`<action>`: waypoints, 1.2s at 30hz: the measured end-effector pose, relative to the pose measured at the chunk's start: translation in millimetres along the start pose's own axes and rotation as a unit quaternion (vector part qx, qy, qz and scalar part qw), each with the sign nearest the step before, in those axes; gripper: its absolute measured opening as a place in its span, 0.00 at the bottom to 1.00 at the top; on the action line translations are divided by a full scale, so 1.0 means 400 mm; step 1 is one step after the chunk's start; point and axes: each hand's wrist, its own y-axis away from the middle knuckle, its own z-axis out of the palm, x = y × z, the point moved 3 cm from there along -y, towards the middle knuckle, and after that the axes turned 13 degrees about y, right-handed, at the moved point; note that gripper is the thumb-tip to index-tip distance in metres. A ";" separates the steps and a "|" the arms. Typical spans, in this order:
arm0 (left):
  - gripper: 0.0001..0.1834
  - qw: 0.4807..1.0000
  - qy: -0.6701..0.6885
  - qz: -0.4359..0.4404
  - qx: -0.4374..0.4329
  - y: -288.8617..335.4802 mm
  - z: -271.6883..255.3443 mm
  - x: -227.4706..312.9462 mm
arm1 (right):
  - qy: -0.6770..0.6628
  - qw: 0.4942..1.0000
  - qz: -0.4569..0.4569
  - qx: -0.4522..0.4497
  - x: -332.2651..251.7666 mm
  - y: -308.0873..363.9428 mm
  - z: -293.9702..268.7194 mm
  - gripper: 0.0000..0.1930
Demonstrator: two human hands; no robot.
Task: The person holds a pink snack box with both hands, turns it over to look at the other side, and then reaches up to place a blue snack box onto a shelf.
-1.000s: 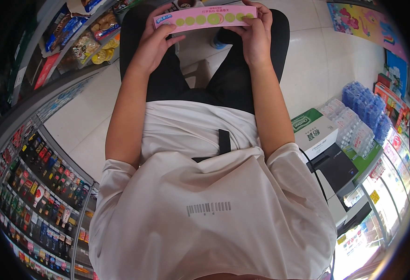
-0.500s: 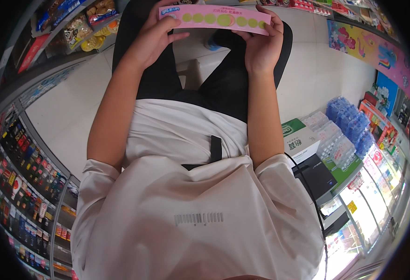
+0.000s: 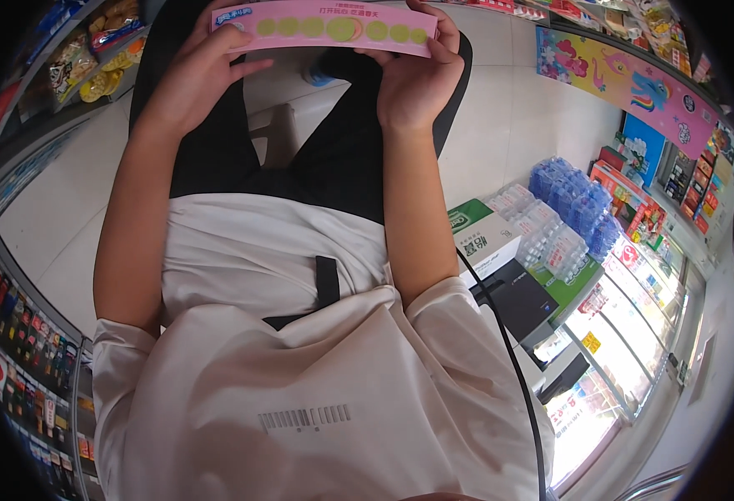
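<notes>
Between both hands I hold a long pink printed strip (image 3: 342,32) with a row of green circles, at the top of the view above my lap. It looks like a card label strip. My left hand (image 3: 204,71) grips its left end, thumb over the front face. My right hand (image 3: 421,83) has the right end between thumb and fingers. The strip lies crosswise and nearly level, its printed side facing me. Fingers behind it are partly hidden.
Snack shelves (image 3: 75,63) stand at upper left, and racks of small packs (image 3: 29,359) at lower left. On the right are wrapped bottle packs (image 3: 567,200), a white and green box (image 3: 484,238), a dark box (image 3: 513,301) and a colourful banner (image 3: 626,83). A black cable (image 3: 509,351) hangs beside my right arm.
The whole view has shifted, so my hands and the strip appear farther left and slightly higher. My grip on both ends of the strip looks the same.
</notes>
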 end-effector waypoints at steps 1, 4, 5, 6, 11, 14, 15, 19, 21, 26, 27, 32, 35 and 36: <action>0.32 1.000 0.002 0.000 0.000 -0.003 -0.007 -0.007 | 0.000 1.000 -0.006 0.005 0.002 0.001 -0.001 0.25; 0.32 1.000 -0.006 -0.007 0.002 -0.011 -0.015 -0.018 | 0.006 1.000 -0.027 0.014 0.002 0.000 -0.006 0.25; 0.32 1.000 -0.004 -0.009 0.000 -0.013 -0.020 -0.020 | 0.005 1.000 -0.025 0.014 0.009 -0.002 -0.009 0.25; 0.32 1.000 -0.001 -0.010 -0.004 -0.014 -0.012 -0.017 | -0.001 1.000 -0.031 0.006 0.014 -0.004 -0.012 0.25; 0.30 0.998 0.048 -0.032 0.020 -0.011 -0.008 -0.016 | -0.002 0.999 -0.045 -0.006 0.020 -0.004 -0.016 0.25; 0.32 1.000 0.006 -0.022 0.007 -0.015 -0.024 -0.022 | 0.006 0.999 -0.046 -0.002 0.018 -0.002 -0.010 0.26; 0.32 1.000 0.011 -0.023 0.006 -0.015 -0.020 -0.020 | 0.010 0.999 -0.048 0.001 0.019 -0.003 -0.011 0.26; 0.25 0.993 0.104 -0.050 0.025 -0.014 -0.003 -0.015 | 0.022 0.999 -0.045 -0.004 0.004 0.002 -0.007 0.26; 0.32 0.999 0.014 -0.029 0.013 -0.015 -0.016 -0.018 | 0.016 0.999 -0.052 -0.006 0.015 -0.002 -0.012 0.26; 0.31 0.999 0.021 -0.036 0.009 -0.020 -0.027 -0.030 | 0.022 0.998 -0.053 -0.001 0.020 -0.002 -0.020 0.26; 0.31 0.999 0.021 -0.039 0.008 -0.020 -0.026 -0.029 | 0.023 0.998 -0.051 0.002 0.020 -0.002 -0.020 0.26; 0.30 0.999 0.019 -0.039 0.009 -0.021 -0.028 -0.029 | 0.026 0.999 -0.045 0.011 0.017 -0.001 -0.020 0.26; 0.30 0.999 0.018 -0.037 0.011 -0.019 -0.026 -0.025 | 0.036 0.998 -0.041 -0.001 0.016 -0.003 -0.020 0.25; 0.30 0.999 0.017 -0.036 0.013 -0.020 -0.026 -0.024 | 0.043 0.998 -0.035 0.003 0.007 0.000 -0.014 0.25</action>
